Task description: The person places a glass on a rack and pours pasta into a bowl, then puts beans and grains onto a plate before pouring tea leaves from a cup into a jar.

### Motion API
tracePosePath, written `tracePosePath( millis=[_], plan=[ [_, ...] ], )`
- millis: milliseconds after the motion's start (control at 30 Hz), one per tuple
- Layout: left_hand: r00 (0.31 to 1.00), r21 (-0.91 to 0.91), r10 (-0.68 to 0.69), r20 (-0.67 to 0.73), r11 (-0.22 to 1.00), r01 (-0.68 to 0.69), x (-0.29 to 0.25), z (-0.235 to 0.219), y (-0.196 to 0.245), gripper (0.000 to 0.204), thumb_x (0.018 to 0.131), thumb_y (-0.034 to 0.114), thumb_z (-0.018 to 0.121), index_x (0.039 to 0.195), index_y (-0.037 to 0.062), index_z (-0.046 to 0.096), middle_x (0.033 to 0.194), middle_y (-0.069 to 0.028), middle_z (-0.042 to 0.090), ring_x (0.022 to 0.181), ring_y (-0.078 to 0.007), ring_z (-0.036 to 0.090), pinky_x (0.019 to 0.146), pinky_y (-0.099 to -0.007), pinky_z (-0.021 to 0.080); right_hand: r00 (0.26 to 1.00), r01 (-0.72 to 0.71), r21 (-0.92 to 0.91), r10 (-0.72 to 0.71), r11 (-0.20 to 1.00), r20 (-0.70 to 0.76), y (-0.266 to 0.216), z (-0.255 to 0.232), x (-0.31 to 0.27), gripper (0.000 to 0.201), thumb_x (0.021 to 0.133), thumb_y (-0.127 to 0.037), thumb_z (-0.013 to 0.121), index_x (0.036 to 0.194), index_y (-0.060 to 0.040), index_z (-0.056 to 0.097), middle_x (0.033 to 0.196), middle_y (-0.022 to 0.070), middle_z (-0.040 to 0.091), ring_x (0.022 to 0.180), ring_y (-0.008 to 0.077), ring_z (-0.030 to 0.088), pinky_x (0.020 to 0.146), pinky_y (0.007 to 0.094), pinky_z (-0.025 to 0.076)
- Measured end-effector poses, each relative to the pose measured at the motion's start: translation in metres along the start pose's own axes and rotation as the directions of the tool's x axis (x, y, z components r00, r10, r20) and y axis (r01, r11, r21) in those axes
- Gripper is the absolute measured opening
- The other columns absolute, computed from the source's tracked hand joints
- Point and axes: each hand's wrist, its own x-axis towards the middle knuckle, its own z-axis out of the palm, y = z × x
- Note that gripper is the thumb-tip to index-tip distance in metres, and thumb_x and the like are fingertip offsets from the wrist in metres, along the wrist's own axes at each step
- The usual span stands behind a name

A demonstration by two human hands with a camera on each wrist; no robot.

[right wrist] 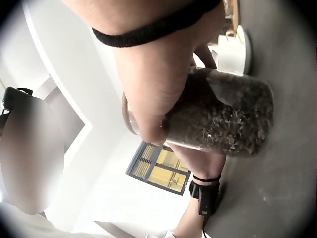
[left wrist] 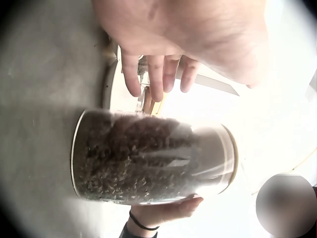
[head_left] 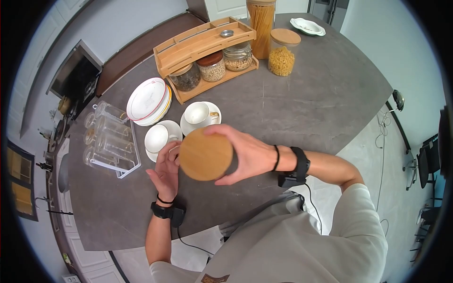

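My right hand grips a clear glass jar around its side. Dark, dry, leaf-like bits fill most of the jar, and a round wooden lid covers its top. In the right wrist view the thumb lies along the glass near the lid end. To the left of the jar is my left hand, its fingers loosely extended and holding nothing. The left wrist view shows those fingers apart from the glass. Just beyond the hands stand two white cups on saucers.
A wooden two-tier rack holds several jars at the back. Stacked plates and a rack of glasses are at the left. A pasta jar, a tall spaghetti jar and a white dish stand farther back on the grey table.
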Motion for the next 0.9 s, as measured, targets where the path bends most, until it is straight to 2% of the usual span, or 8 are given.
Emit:
tracePosePath(
  millis=[33,167,200,267,467,567,733,900],
  plan=[
    [0.998,-0.038,0.034,0.055,0.999,-0.032,0.002,-0.001,-0.001,0.100,0.095,0.083,0.021,0.145,-0.0012,0.046,0.145,-0.0157,0.052,0.133,-0.0262,0.051,0.113,-0.0420,0.037,1.000,-0.019,-0.023,0.018,1.000,-0.024,0.001,-0.010,-0.008,0.108,0.065,-0.028,0.096,0.148,-0.0091,0.030,0.140,0.0174,0.049,0.129,0.0329,0.055,0.108,0.0418,0.045],
    [0.997,0.029,0.055,0.047,0.998,-0.056,0.004,0.004,0.004,0.101,0.095,0.083,0.022,0.133,-0.0040,0.054,0.127,-0.0183,0.061,0.120,-0.0285,0.059,0.103,-0.0445,0.045,0.982,-0.109,-0.073,0.096,0.991,-0.162,0.010,-0.056,-0.039,0.109,0.065,-0.025,0.097,0.149,-0.0088,0.029,0.143,0.0156,0.047,0.133,0.0265,0.050,0.112,0.0388,0.040],
    [0.998,0.023,0.044,0.051,0.999,-0.045,0.004,0.003,0.002,0.101,0.095,0.083,0.022,0.132,-0.0041,0.055,0.124,-0.0179,0.063,0.117,-0.0281,0.060,0.102,-0.0441,0.046,0.971,-0.138,-0.131,0.107,0.982,-0.216,0.013,-0.069,-0.046,0.109,0.066,-0.026,0.096,0.149,-0.0082,0.029,0.143,0.0161,0.048,0.133,0.0274,0.051,0.113,0.0392,0.039],
    [0.998,0.012,0.021,0.066,1.000,-0.022,0.001,-0.002,-0.001,0.101,0.095,0.083,0.021,0.130,-0.0042,0.057,0.119,-0.0170,0.065,0.111,-0.0273,0.063,0.100,-0.0432,0.047,0.937,-0.202,-0.242,0.116,0.949,-0.328,0.020,-0.095,-0.060,0.108,0.067,-0.028,0.096,0.149,-0.0069,0.030,0.143,0.0170,0.049,0.132,0.0290,0.052,0.114,0.0400,0.039],
    [0.998,0.026,0.013,0.067,1.000,-0.014,0.000,0.003,0.002,0.097,0.096,0.081,0.022,0.116,-0.0043,0.063,0.104,-0.0144,0.068,0.092,-0.0250,0.064,0.085,-0.0378,0.048,0.817,-0.338,-0.217,0.171,0.916,-0.551,0.048,-0.164,-0.081,0.102,0.072,-0.023,0.093,0.150,-0.0057,0.029,0.146,0.0161,0.047,0.134,0.0270,0.052,0.112,0.0396,0.043],
    [0.998,0.044,-0.007,0.061,0.999,0.004,0.000,0.000,0.002,0.099,0.095,0.083,0.021,0.117,-0.0039,0.064,0.093,-0.0130,0.068,0.090,-0.0230,0.065,0.086,-0.0372,0.048,0.768,-0.388,-0.264,0.152,0.883,-0.622,0.061,-0.189,-0.084,0.100,0.074,-0.024,0.092,0.150,-0.0054,0.030,0.146,0.0177,0.048,0.133,0.0272,0.053,0.111,0.0390,0.045],
    [0.998,0.063,-0.016,0.062,0.998,0.012,-0.001,-0.002,-0.001,0.098,0.096,0.082,0.021,0.115,-0.0039,0.064,0.092,-0.0130,0.068,0.089,-0.0228,0.065,0.085,-0.0366,0.048,0.707,-0.440,-0.270,0.145,0.856,-0.692,0.075,-0.213,-0.089,0.098,0.076,-0.028,0.090,0.150,-0.0052,0.030,0.145,0.0200,0.050,0.133,0.0285,0.054,0.110,0.0398,0.045],
    [0.998,0.066,-0.020,0.054,0.998,0.017,-0.002,-0.005,-0.002,0.097,0.097,0.080,0.021,0.114,-0.0040,0.065,0.091,-0.0128,0.067,0.087,-0.0227,0.065,0.083,-0.0365,0.049,0.687,-0.448,-0.231,0.167,0.864,-0.707,0.088,-0.222,-0.090,0.099,0.077,-0.030,0.090,0.150,-0.0049,0.029,0.145,0.0212,0.051,0.133,0.0300,0.054,0.110,0.0400,0.045]
  ],
)
